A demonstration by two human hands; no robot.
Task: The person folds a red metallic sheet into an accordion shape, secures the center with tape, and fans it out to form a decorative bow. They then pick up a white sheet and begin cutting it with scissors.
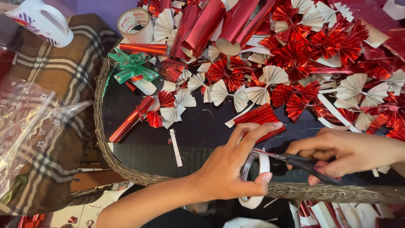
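Two hands are seen over a wicker tray's rim (105, 139): a tape roll (255, 177) is clasped by the left hand (228, 169), scissors (303, 162) are gripped by the right hand (341, 154). Red foil fans (295, 55) are heaped beyond, beside plaid cloth (63, 76).

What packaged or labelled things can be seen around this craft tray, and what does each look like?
White plastic jug: top left corner, handled, striped label.
Tape roll: top, beside the red foil rolls, cream ring with red-printed core.
Clear cellophane bag: left, on checked cloth, white star pattern.
No screens or signs.
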